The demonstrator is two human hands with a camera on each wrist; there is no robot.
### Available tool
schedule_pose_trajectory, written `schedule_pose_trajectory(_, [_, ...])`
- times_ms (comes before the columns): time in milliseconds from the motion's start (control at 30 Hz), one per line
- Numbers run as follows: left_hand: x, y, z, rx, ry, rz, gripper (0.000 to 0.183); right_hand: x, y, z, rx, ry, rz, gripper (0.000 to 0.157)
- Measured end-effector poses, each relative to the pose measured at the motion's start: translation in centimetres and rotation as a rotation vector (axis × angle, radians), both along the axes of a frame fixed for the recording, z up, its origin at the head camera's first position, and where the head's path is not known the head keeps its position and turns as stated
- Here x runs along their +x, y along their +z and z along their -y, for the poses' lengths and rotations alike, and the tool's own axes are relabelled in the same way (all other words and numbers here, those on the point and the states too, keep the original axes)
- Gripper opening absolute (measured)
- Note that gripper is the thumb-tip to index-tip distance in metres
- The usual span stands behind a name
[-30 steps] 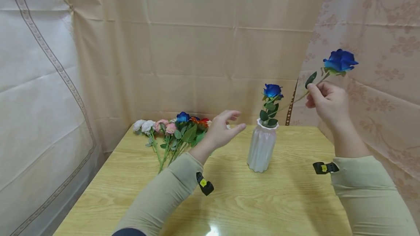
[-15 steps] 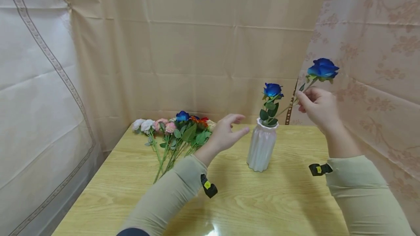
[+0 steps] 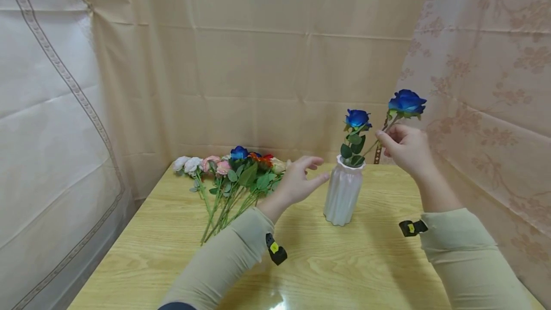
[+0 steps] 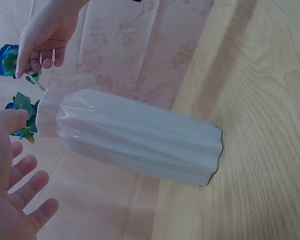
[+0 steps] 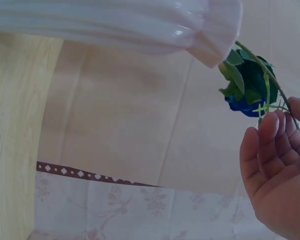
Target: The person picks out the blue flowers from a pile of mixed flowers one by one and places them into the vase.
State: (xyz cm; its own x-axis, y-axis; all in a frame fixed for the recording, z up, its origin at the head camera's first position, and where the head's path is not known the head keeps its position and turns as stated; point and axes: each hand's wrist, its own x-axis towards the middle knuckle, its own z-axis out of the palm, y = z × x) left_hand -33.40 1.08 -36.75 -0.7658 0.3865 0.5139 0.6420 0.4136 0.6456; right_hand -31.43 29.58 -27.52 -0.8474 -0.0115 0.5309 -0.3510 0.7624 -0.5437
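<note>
A pale ribbed vase [image 3: 343, 197] stands upright on the table, with one blue rose [image 3: 358, 118] in it. My right hand [image 3: 406, 149] pinches the stem of a second blue rose [image 3: 407, 103] between thumb and fingers. That stem slants down to the vase mouth, and in the right wrist view the stem [image 5: 262, 64] passes at the rim. To the left of the vase, my left hand [image 3: 301, 181] holds nothing, its fingers loosely bent and its thumb towards the neck. In the left wrist view the left hand [image 4: 15, 185] is just off the vase rim [image 4: 46, 112].
Several artificial flowers lie on the table's left side: white roses [image 3: 193, 165], pink ones [image 3: 223, 167], a blue rose [image 3: 239, 152] and red-orange blooms [image 3: 260, 158]. Their green stems [image 3: 219, 214] reach towards the front. Hanging cloth [image 3: 275, 61] encloses the wooden table [image 3: 366, 267].
The held blue rose has moved down and left with my right hand, its stem sinking towards the vase. My left hand has shifted slightly right, closer to the vase.
</note>
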Motion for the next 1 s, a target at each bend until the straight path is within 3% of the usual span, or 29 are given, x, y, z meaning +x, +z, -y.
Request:
schedule_pose_trajectory(433, [0.2,-0.7,-0.2,-0.004,-0.013,0.048,0.045,-0.8,-1.8,0.9,0.041,0.068,-0.026,0.034])
schedule_pose_trajectory(667, [0.2,-1.3,-0.2,-0.011,-0.012,0.059,0.047,-1.1,-2.8,1.7,0.017,0.084,0.001,0.035])
schedule_pose_trajectory(1000, [0.2,-1.7,-0.1,-0.007,-0.033,0.086,0.047,-1.7,-4.0,2.4,0.01,0.104,-0.027,0.032])
